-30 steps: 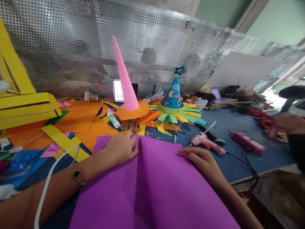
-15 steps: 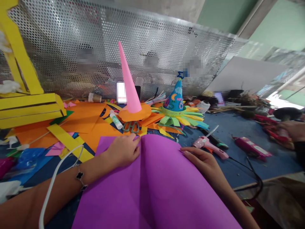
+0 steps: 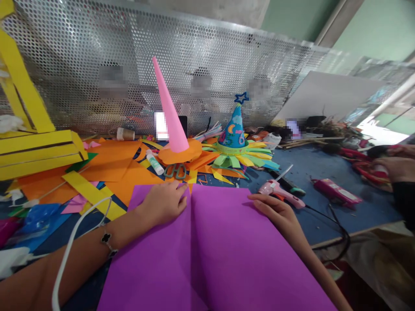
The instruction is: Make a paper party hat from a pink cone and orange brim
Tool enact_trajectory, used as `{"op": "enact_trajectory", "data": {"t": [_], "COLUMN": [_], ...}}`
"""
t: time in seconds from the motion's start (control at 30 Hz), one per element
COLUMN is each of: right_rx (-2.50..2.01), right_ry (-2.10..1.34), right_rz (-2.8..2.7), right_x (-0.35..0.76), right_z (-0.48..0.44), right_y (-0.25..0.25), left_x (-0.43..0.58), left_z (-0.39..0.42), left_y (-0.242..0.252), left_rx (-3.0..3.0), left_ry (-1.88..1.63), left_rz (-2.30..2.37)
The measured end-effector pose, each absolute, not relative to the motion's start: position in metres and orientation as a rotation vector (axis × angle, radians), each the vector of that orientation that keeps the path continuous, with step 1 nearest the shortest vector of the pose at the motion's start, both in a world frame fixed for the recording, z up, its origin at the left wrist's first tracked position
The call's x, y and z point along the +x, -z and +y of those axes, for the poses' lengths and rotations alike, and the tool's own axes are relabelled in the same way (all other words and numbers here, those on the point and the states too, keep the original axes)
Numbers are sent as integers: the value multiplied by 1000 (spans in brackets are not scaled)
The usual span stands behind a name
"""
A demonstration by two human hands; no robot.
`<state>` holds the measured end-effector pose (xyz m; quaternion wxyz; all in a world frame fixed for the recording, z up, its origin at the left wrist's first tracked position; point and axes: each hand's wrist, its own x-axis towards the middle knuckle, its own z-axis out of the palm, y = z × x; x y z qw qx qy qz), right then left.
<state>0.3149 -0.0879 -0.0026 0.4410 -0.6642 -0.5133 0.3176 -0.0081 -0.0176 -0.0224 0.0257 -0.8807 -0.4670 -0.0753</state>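
A large purple paper sheet (image 3: 246, 259) lies in front of me with a fold line down its middle and its right half bulging up. My left hand (image 3: 167, 199) rests on the left half near the top of the fold, fingers stretched forward and pressing down. At the sheet's top right corner, my right hand (image 3: 270, 209) grips the edge between thumb and fingers. Just beyond the paper lie green-handled scissors (image 3: 175, 171) and a glue stick (image 3: 154, 163). A pink paper cone (image 3: 173, 121) stands on an orange paper disc (image 3: 196, 149).
A blue party hat (image 3: 233, 131) with a fringed brim stands behind. To the right lie a pink glue gun (image 3: 285, 193) and a magenta packet (image 3: 337, 192). Orange paper (image 3: 110, 160) and a yellow structure (image 3: 42, 149) fill the left. Another person's hand (image 3: 395, 166) is at far right.
The right half of the purple sheet has flattened at its top edge, its corner now showing by my right hand. My left hand stays in place on the paper.
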Motion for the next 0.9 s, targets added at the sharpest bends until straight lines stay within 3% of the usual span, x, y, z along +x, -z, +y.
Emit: {"op": "enact_trajectory", "data": {"t": [0.3, 0.9], "right_rx": [-1594, -1634], "right_ry": [-731, -750], "right_rz": [-1338, -1288], "right_x": [311, 313], "right_z": [-83, -90], "right_y": [4, 2], "left_x": [-12, -12], "left_z": [-21, -24], "left_y": [22, 33], "left_rx": [-2848, -2866], "left_ry": [353, 337], "left_rz": [-1131, -1231]}}
